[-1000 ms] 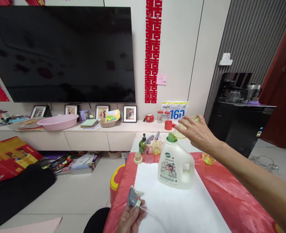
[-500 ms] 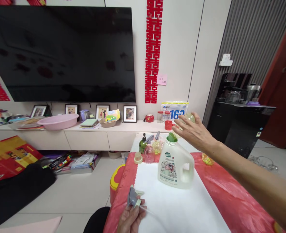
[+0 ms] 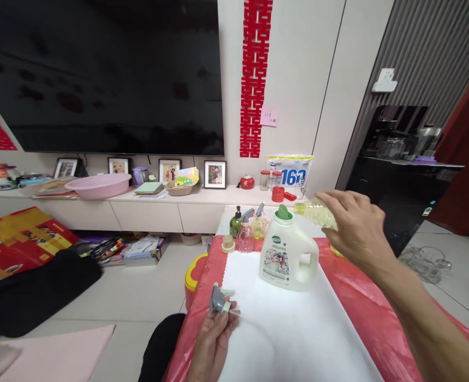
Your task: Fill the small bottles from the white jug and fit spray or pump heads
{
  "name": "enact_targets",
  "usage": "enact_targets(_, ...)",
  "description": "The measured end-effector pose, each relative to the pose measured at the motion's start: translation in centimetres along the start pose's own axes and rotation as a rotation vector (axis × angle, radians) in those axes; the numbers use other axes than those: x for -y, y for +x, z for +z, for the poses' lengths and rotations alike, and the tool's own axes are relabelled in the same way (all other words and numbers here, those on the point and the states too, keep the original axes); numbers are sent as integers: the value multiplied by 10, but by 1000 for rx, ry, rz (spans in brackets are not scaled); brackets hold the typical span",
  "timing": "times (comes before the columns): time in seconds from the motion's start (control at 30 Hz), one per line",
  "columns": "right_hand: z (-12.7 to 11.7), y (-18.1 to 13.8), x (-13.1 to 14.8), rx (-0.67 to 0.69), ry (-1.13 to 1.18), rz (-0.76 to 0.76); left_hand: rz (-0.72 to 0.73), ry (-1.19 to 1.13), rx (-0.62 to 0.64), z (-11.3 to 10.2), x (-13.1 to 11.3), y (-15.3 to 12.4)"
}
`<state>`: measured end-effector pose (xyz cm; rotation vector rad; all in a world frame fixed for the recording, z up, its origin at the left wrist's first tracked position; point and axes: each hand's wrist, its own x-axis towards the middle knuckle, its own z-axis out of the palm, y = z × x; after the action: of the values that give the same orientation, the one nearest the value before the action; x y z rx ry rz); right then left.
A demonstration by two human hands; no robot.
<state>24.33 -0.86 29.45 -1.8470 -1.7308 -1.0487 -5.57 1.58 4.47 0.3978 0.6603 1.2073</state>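
Note:
My right hand [image 3: 354, 228] grips a small clear bottle [image 3: 313, 210] of pale yellow liquid, tipped on its side with its neck pointing left, just right of the green cap of a white detergent jug [image 3: 288, 255]. The jug stands upright on a white mat [image 3: 290, 329] over a red tablecloth [image 3: 381, 329]. My left hand [image 3: 214, 339] sits at the table's near left edge and pinches a grey spray-trigger head [image 3: 217, 301] with a thin clear tube.
Behind the jug stand a dark green pump bottle [image 3: 235, 223], a pink spray bottle [image 3: 245, 237], a yellow spray bottle [image 3: 258, 225] and a small cap [image 3: 228, 244]. A yellow-and-red bin [image 3: 193, 273] sits on the floor left of the table. A TV shelf [image 3: 147, 204] runs behind.
My right hand, earlier reaching out beyond the jug, has drawn back with the yellow bottle in its grip and tipped it sideways. The view has shifted slightly downward. My left hand stays put.

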Motion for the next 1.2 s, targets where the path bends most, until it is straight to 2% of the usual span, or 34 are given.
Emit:
enact_targets(0.1, 0, -52, 9, -30, 275, 62, 1, -71, -32, 5, -4, -1)
enact_targets(0.2, 10, -106, 31, 26, 453, 86, 6, -170, -101, 12, -14, -4)
enact_targets(0.3, 27, -150, 59, 141, 527, 133, 66, -199, -163, 24, -33, -10)
enact_targets(0.4, 42, -175, 85, 236, 535, 168, 144, -197, -221, 38, -54, -22)
enact_targets(0.5, 49, -183, 104, 325, 538, 232, 216, -150, -196, 46, -68, -37)
enact_targets(0.63, 50, -185, 112, 359, 559, 239, 263, -80, -147, 49, -70, -51)
enact_targets(0.83, 50, -189, 114, 339, 617, 202, 301, 65, -111, 60, -64, -59)
enact_targets(1.0, 41, -186, 126, 336, 685, 173, 329, 247, 12, 69, -50, -65)
enact_targets(1.2, 32, -182, 143, 327, 799, 120, 323, 405, 93, 69, -39, -68)
